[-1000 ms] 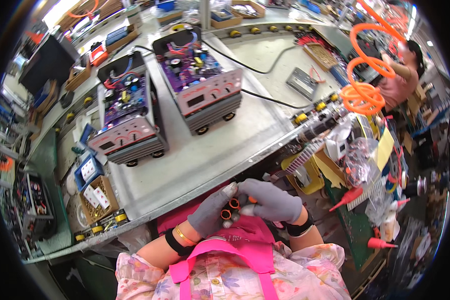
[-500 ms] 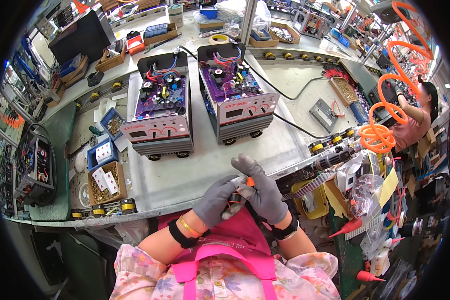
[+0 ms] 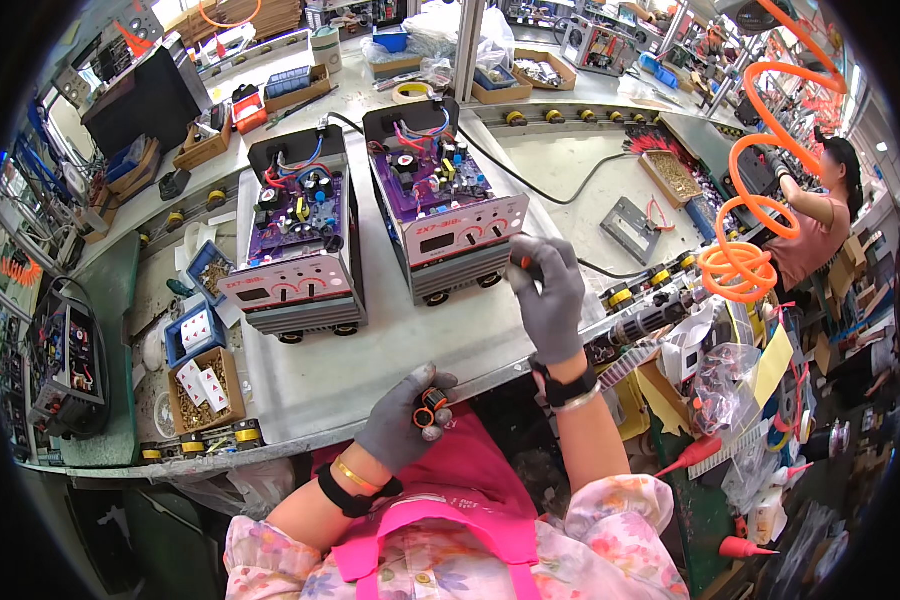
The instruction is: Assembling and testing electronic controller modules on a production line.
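Observation:
Two open-topped welding machines stand side by side, a left one [image 3: 295, 290] and a right one [image 3: 460, 235]. Each has a grey front panel with two dials and a purple circuit board inside. My gloved right hand [image 3: 552, 310] is raised beside the right machine's front panel, pinching a small black-and-orange round part [image 3: 523, 262]. Whether that part touches the panel cannot be made out. Close to my body, over the table's front edge, my gloved left hand [image 3: 395, 425] curls around several small black-and-orange round parts [image 3: 430, 406].
Left of the machines are a blue bin of screws [image 3: 210, 268], a blue bin with white labels [image 3: 192, 332] and a cardboard box of screws [image 3: 232, 400]. A coiled orange hose [image 3: 738, 270] hangs at right, near a co-worker [image 3: 815, 225]. A black cable [image 3: 540, 195] crosses the table behind.
My hands were together near my body. The right one has moved forward to the right machine's front, carrying a small part. My left hand has drawn back slightly, keeping the others.

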The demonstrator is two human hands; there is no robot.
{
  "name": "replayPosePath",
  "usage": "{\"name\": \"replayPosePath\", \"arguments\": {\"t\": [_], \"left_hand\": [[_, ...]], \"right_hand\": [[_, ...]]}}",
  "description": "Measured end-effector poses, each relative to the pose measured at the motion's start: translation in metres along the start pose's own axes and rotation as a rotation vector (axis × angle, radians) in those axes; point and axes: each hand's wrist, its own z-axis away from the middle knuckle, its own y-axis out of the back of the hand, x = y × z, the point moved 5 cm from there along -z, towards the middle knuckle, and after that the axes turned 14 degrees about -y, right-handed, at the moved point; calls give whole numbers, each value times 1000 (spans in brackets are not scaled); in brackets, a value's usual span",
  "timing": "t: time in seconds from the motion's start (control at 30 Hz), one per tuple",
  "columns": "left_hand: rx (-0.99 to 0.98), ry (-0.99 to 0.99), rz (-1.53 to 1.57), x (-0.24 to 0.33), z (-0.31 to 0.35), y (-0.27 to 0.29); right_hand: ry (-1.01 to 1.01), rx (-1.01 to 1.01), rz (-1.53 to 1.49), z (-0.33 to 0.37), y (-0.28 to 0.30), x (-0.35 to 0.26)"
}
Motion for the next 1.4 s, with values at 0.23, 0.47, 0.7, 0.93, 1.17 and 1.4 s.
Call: {"name": "replayPosePath", "arguments": {"t": [0.23,0.47,0.7,0.93,1.17,1.4], "left_hand": [[17,-106,-90,6,7,17],[-38,-142,-115,9,13,18],[-13,-115,-94,10,9,18],[-21,-161,-151,14,7,14],[10,-206,-171,20,7,3],[-13,-242,38,33,-1,-2]], "right_hand": [[33,10,30,-22,-25,22],[23,2,46,-22,-28,24],[233,121,272,-16,-31,15],[214,161,182,-13,-35,20],[181,103,229,-17,-33,14],[-105,-685,-294,34,-30,-37]]}}
